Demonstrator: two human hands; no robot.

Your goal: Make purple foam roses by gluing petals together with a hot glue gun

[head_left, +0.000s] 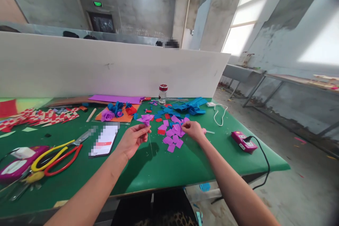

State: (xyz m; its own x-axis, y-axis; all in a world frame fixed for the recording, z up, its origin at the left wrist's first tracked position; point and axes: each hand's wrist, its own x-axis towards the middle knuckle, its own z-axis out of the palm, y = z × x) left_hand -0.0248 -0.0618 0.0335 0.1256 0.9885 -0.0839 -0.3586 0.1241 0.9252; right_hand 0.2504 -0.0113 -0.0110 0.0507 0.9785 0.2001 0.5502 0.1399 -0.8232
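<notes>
In my left hand (136, 137) a small purple paper flower (146, 119) is pinched between thumb and fingers, its thin wire stem (151, 144) hanging below. My right hand (194, 129) is closed at the right side of a loose pile of purple paper pieces (171, 139), its fingertips pinching a purple piece at the pile's edge. Red paper scraps (161, 132) and blue crepe paper (192, 106) lie around and behind the pile. Finished-looking purple, blue and red paper flowers (108, 114) rest on an orange sheet (125, 117) to the left.
A red-lidded glass jar (162, 96) stands by the white partition (113, 67). On the left lie a phone (107, 139), scissors with yellow and red handles (63, 157) and checkered paper strips (39, 118). A purple power socket (244, 142) with a black cord sits at the right.
</notes>
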